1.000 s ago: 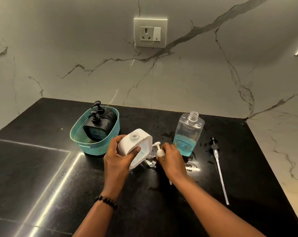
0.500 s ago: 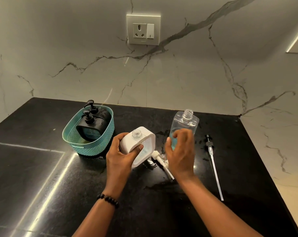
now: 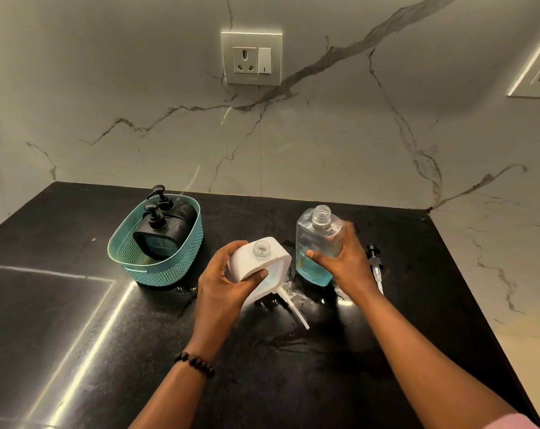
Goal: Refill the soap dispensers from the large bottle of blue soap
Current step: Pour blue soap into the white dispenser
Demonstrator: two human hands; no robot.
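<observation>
Far left on the black tabletop [image 3: 61, 320]: teal basket [image 3: 157, 267] holding two black dispensers [image 3: 163, 233], pumps on, apparently not yet dealt with. Next along, left hand [image 3: 225, 289] holds the white dispenser [image 3: 256, 261], cap off, neck open and facing up, body tipped a little toward the right; grip here is fingers curled over the top left corner and thumb pressed on the front face, wrapped firm around it. Its white pump [image 3: 291, 305] lies on the tabletop just below and right of it, tube pointing toward the person, in a wet patch. Right of that, the soap bottle [image 3: 315, 243], clear, uncapped, blue soap filling roughly the lower part; leaning left, and whether its base rests on the tabletop cannot be told. Right hand [image 3: 346, 261] grips it round the middle, thumb across the front, fingers curled behind. A black pump [image 3: 374, 261] with long tube lies just right of that hand, partly hidden by the wrist. Step in hand, by my reading: bringing bottle to dispenser, pour not begun, the two necks near but apart. Next move calls for lifting the bottle, tipping its mouth over the narrow white neck, slow stream, left hand holding steady. Risk: spill, given the small opening and the wet surface.
</observation>
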